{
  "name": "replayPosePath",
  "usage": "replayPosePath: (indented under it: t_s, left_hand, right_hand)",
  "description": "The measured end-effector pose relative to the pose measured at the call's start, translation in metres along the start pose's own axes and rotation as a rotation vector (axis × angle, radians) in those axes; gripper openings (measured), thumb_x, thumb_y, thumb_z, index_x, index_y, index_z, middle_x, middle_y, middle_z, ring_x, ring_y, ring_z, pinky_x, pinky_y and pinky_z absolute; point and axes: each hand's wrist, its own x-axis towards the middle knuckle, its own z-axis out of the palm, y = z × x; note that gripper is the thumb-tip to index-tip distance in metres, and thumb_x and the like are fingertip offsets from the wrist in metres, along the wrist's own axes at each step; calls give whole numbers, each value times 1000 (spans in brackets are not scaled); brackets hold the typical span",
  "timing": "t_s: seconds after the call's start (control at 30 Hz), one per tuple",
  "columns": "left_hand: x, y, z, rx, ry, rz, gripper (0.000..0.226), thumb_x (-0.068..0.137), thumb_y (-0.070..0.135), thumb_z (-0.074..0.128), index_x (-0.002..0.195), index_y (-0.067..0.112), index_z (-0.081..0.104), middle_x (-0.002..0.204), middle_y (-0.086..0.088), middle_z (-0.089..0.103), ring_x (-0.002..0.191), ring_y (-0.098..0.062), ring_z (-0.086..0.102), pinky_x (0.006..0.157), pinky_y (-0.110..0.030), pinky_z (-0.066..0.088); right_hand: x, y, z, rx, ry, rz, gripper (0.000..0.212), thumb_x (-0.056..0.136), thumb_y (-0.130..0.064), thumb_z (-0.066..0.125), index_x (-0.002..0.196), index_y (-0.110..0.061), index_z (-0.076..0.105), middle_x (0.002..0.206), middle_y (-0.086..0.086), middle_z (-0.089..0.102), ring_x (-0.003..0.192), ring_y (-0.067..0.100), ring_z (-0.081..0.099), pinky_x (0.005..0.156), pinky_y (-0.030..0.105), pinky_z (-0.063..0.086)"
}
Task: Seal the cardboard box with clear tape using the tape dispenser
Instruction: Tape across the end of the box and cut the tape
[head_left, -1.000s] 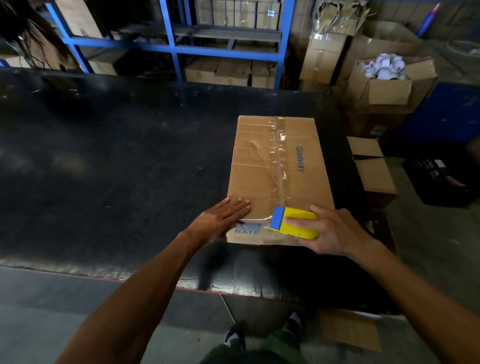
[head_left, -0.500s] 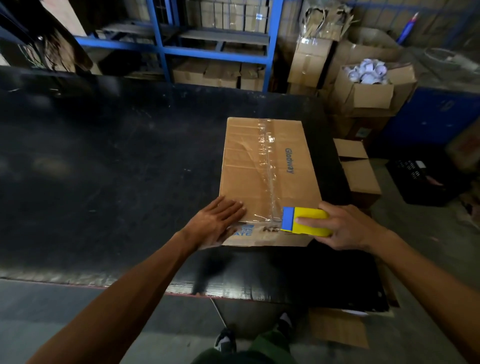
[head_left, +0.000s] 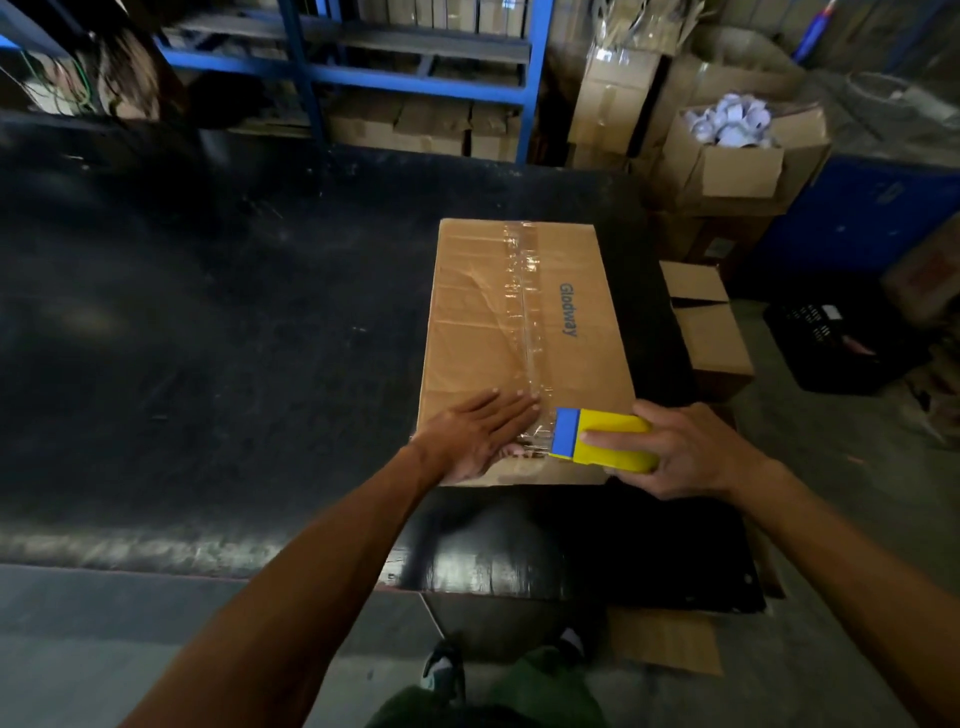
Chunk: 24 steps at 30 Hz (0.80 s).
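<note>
A long brown cardboard box (head_left: 576, 364) printed "Glodway" lies on the black table (head_left: 208, 338), near its right end. A strip of clear tape (head_left: 527, 306) runs down the box's middle seam from the far edge to the near edge. My left hand (head_left: 475, 434) lies flat with fingers spread on the box's near left corner, fingertips touching the tape. My right hand (head_left: 685, 449) grips the yellow tape dispenser (head_left: 605, 441), whose blue head rests at the box's near edge beside the tape's end.
Blue metal shelving (head_left: 415, 88) with cartons stands behind the table. Stacked cardboard boxes (head_left: 727, 171), one filled with white items, sit at the right. A smaller open carton (head_left: 709, 322) and a black crate (head_left: 831, 343) are on the floor to the right. My feet show below the table's edge.
My left hand has slid forward and right onto the tape near the box's near edge. The dispenser in my right hand has stayed at the near edge, barely shifting.
</note>
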Motion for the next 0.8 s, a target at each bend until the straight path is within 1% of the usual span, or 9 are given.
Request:
replayPosePath:
  t_s: [0.07,0.13,0.23,0.3,0.4,0.47,0.57,0.7,0.8]
  left_hand:
    - [-2,-1,-1,2,16,-7,60,107,45,18,155,9,29,161,-8,30,148,-22,31,118,-43,32]
    - [-2,-1,-1,-6,23,-11,62,107,46,15,154,10,30,161,-7,31,147,-22,32,119,-43,32]
    - [5,0,-1,20,-29,0,63,107,47,11,157,11,22,164,-6,23,150,-22,24,119,-44,29]
    - [7,1,-2,21,-41,-3,61,107,46,16,158,11,20,165,-6,20,152,-22,20,120,-44,28]
    - [10,13,-7,57,4,-37,62,107,47,28,157,10,22,163,-8,24,151,-24,22,122,-47,24]
    - [24,29,-10,61,62,-49,66,105,48,35,156,9,24,162,-11,28,151,-26,24,122,-48,23]
    - [54,56,-1,114,78,-6,63,105,43,36,157,9,22,163,-11,25,152,-27,21,123,-46,19]
    - [62,66,15,117,81,-126,55,108,38,29,154,10,31,161,-8,31,148,-24,30,117,-43,33]
    - [62,66,12,92,73,-123,54,109,39,26,154,11,33,161,-6,31,149,-21,29,117,-42,34]
  right_hand:
    - [-11,10,-5,4,-1,10,49,80,-64,59,126,-47,59,84,2,56,50,20,52,43,24,33]
    - [-29,29,-12,-3,8,4,53,78,-63,63,129,-48,54,80,3,54,47,22,50,39,26,37]
    - [-48,51,-13,-37,0,-25,60,76,-59,69,132,-47,50,81,5,55,46,21,51,37,25,38]
    - [-46,59,-7,0,-37,-20,61,74,-57,73,130,-48,51,82,4,54,48,21,52,38,25,38]
    - [-43,63,-6,-36,-51,-18,56,76,-59,65,129,-49,52,83,3,54,48,19,51,41,23,33]
    - [-45,66,-5,-19,-15,-18,52,77,-60,60,127,-49,54,83,3,56,48,20,52,42,23,32]
    - [-43,69,-3,7,21,-20,51,75,-58,63,125,-48,56,84,3,59,49,22,55,42,24,34]
    - [-49,72,3,25,63,-38,57,72,-54,73,126,-47,58,84,3,58,48,21,53,42,24,36]
    - [-53,73,10,65,72,-32,60,69,-51,76,127,-47,58,84,4,58,47,23,50,41,24,37]
